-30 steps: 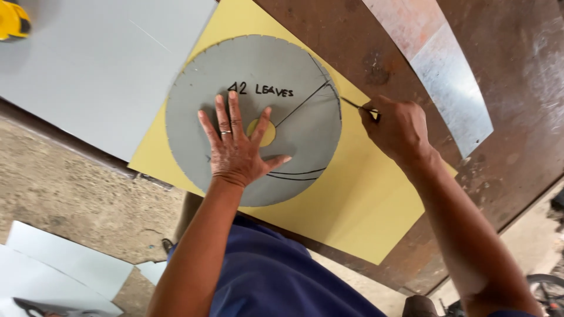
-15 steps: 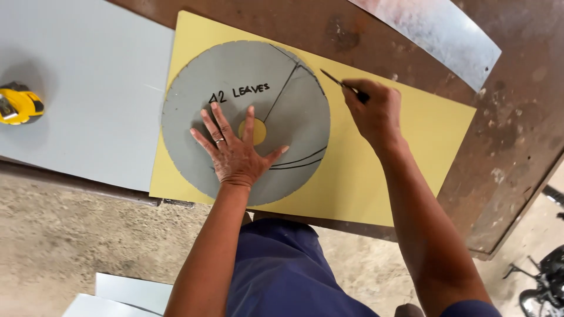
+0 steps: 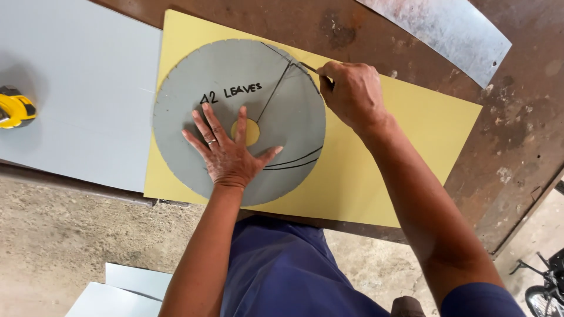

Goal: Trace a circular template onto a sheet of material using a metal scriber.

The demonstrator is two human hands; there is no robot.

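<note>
A: Since half a second before, our right hand (image 3: 352,94) had slid the scriber (image 3: 309,68) along the disc's rim toward one o'clock; the left hand (image 3: 232,155) had stayed put.

B: Yes. Its fingers were pinched shut around the thin scriber, tip touching the grey disc (image 3: 194,105) edge. The left lay flat, fingers spread wide, gripping nothing, pressing the disc onto the yellow sheet (image 3: 423,135) at six o'clock of the centre hole.

A: We judged steady downward pressure mattered, with the tip hugging the rim.

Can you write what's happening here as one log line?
left hand: flat on round grey template disc | right hand: thin scribing tool at disc edge | under: yellow sheet
</note>
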